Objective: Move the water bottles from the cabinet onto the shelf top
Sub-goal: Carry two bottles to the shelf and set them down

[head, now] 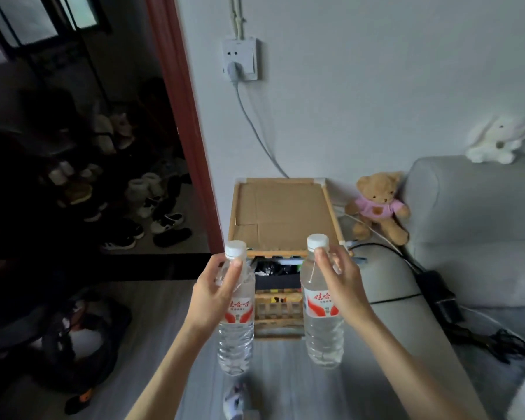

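Holding one water bottle in each hand, you have both upright in the air in front of the small wooden shelf unit (281,313). Your left hand (215,294) wraps the left bottle (236,310) around its shoulder, fingers (236,269) clamped on the clear plastic just under the white cap, with the red-and-white label showing below your palm. Your right hand (341,283) grips the right bottle (322,301) the same way, fingers (320,262) closed on the neck below its white cap. The two bottles hang side by side, well apart, with the shelf's open front showing between them.

At 12 o'clock from the bottles lies the shelf top (281,212), a flat cardboard sheet inside a light wooden frame, pushed against the white wall. Neither bottle touches it; both sit lower in the view, nearer to you.

At 2 o'clock a brown teddy bear (378,207) in a pink shirt sits between the shelf and the grey sofa (473,213). A white plush rabbit (497,140) rests on the sofa back. A wall socket (240,59) at 12 o'clock has a grey cable running down behind the shelf. At 10 o'clock, beyond the red door frame (179,101), shoes (164,219) lie in a dark room.
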